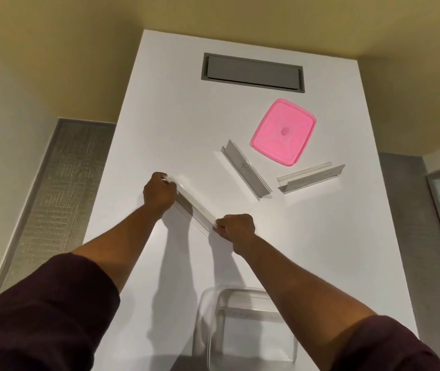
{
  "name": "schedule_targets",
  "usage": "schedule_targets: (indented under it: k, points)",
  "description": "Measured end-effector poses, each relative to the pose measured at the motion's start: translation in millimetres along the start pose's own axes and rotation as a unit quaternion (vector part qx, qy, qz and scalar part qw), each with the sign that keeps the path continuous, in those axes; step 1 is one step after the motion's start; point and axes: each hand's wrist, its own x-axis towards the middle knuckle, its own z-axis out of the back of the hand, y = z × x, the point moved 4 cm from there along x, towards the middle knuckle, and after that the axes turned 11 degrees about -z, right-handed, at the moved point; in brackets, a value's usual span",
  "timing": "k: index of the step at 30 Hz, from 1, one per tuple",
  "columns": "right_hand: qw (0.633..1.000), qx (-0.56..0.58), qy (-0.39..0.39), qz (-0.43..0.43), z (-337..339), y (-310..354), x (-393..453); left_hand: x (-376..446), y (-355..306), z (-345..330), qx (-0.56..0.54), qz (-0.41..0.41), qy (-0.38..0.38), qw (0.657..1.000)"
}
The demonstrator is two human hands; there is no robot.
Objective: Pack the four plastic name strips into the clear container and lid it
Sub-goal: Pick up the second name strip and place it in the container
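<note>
Both hands hold one clear plastic name strip [193,207] just above the white table: my left hand [158,192] grips its far end and my right hand [236,228] grips its near end. Two more strips lie on the table, one with writing [245,170] in the middle and another [311,179] to its right. The clear container [240,328] stands at the near edge, partly behind my right forearm, with one strip [251,313] lying inside. The pink lid [283,132] lies flat at the far right.
The white table [176,124] is narrow, with drop-offs to the floor on both sides. A grey recessed cable hatch [252,72] sits in the far part of the tabletop.
</note>
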Motion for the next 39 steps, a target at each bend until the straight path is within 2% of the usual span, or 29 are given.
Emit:
schedule_targets:
  k: [5,9,14,19,24,28,31,39]
  points:
    - [0.998,0.040,-0.008,0.042,23,-5,-8,-29,6,9,-0.112,0.053,-0.019,0.992]
    - [0.997,0.051,0.025,0.051,44,-6,-26,-62,11,19,-0.204,0.094,-0.018,0.974]
    - [0.990,0.054,0.088,0.099,78,-3,-56,-105,6,24,-0.268,0.070,0.027,0.960]
    - [0.975,-0.065,0.102,0.189,122,-17,-87,-151,3,33,-0.207,0.004,0.128,0.970]
    - [0.963,-0.143,0.043,0.226,153,-39,-111,-195,-5,36,-0.092,-0.083,0.195,0.973]
    - [0.943,-0.200,-0.004,0.266,174,-54,-134,-224,-10,35,-0.025,-0.115,0.185,0.976]
    - [0.937,-0.194,-0.008,0.290,189,-72,-146,-244,-5,34,-0.016,-0.113,0.188,0.975]
    - [0.921,-0.198,-0.016,0.336,222,-121,-159,-291,5,18,0.062,-0.189,0.218,0.955]
